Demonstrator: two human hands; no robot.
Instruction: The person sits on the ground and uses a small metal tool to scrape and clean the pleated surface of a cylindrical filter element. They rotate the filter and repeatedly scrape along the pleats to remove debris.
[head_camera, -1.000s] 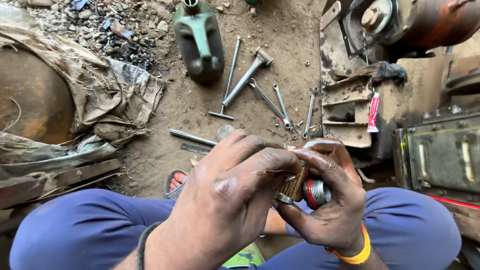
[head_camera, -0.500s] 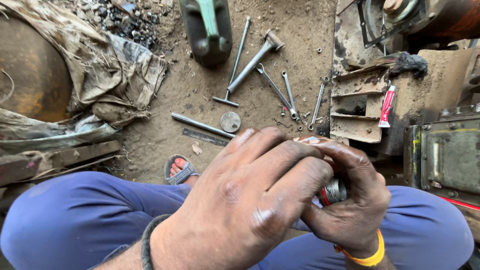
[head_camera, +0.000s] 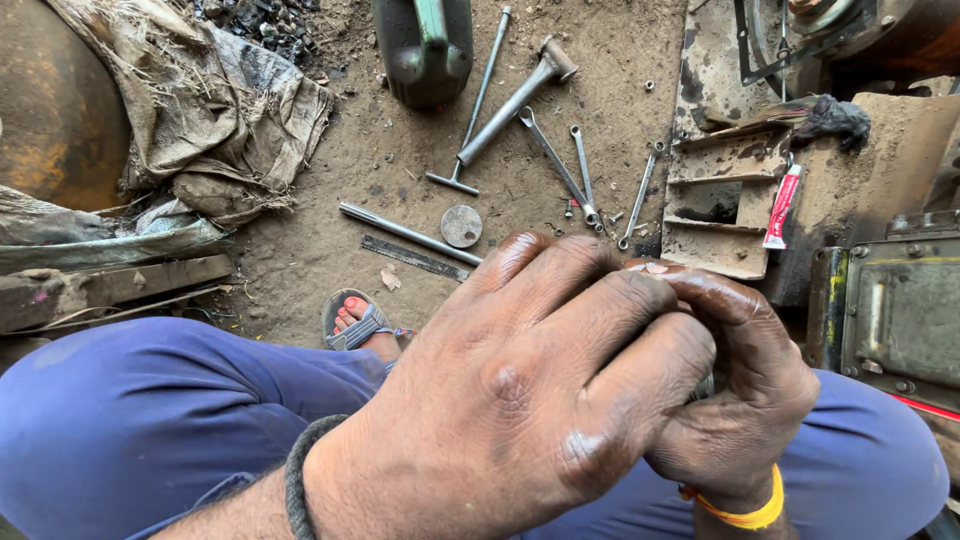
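small metal part (head_camera: 706, 385) inside clasped hands (head_camera: 620, 380)

Grimy, oil-dulled skin on both hands (head_camera: 600, 400); bare grey metal, faintly shiny, in the spanners (head_camera: 560, 160); dull rusty steel disc (head_camera: 461, 226); coarse frayed sacking (head_camera: 200, 110); rough dusty earth floor (head_camera: 380, 170); glossy plastic tube (head_camera: 782, 206); smooth blue cloth trousers (head_camera: 150, 420)

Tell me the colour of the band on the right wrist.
Yellow-orange; the band circles the wrist below the right hand, seen best in the head view.
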